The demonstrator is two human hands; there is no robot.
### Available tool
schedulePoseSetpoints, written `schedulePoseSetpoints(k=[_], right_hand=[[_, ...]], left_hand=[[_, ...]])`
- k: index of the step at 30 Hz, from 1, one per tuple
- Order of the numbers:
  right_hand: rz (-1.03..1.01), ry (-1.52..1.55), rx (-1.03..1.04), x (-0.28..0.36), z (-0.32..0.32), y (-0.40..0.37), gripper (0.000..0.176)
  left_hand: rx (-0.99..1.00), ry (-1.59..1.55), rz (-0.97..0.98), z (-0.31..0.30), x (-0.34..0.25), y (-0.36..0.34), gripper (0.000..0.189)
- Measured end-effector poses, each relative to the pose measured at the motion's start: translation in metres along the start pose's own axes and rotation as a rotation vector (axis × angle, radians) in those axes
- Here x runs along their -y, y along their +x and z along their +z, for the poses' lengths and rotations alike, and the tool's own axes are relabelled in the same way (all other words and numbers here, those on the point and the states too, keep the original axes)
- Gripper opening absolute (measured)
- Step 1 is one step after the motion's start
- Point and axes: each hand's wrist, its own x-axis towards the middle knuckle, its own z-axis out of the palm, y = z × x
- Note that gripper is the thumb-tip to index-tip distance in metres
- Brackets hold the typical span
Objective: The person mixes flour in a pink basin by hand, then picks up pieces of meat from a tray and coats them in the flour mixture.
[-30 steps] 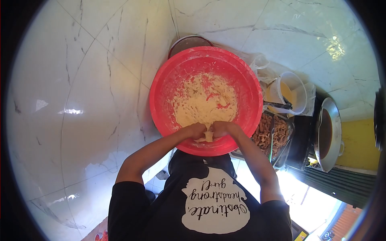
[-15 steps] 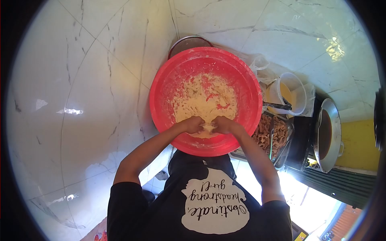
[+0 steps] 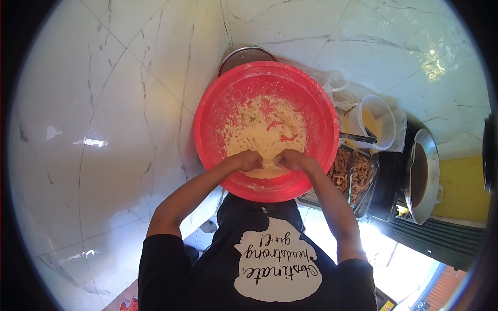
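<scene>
A wide red basin [image 3: 211,103] holds a pale yellow, crumbly flour mixture [image 3: 262,137], with bare red patches of the basin showing through. My left hand [image 3: 249,160] is closed at the near side of the mixture, its fingers curled into the flour. Facing it, a small gap away, my right hand [image 3: 291,159] is closed too, also in the flour. The fingertips of both hands are largely hidden, and pale flour lies between them.
Right of the basin stand a clear tub of yellowish contents [image 3: 386,116], dark tongs [image 3: 365,138], a glass tray of brown strips [image 3: 371,192] and a pan of dark liquid [image 3: 433,181]. A tiled wall [image 3: 119,103] rises close on the left.
My hands have drawn slightly apart, the right one moving a little to the right. Less pale flour shows bunched between them. The basin has barely shifted.
</scene>
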Motion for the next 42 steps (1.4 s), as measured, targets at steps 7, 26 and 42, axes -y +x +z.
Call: schedulePoseSetpoints(k=[7,26,42], right_hand=[[-0.022,-0.141,-0.078,0.006,0.015,0.007,0.035],[0.055,-0.145,0.170,0.016,0.019,0.008,0.037],[-0.099,-0.153,0.096,-0.007,0.036,0.016,0.038]], left_hand=[[-0.159,0.209,0.081,0.018,0.005,0.005,0.042],[0.085,0.003,0.102,0.023,0.012,0.012,0.033],[0.098,0.194,0.047,0.026,-0.004,0.005,0.035]])
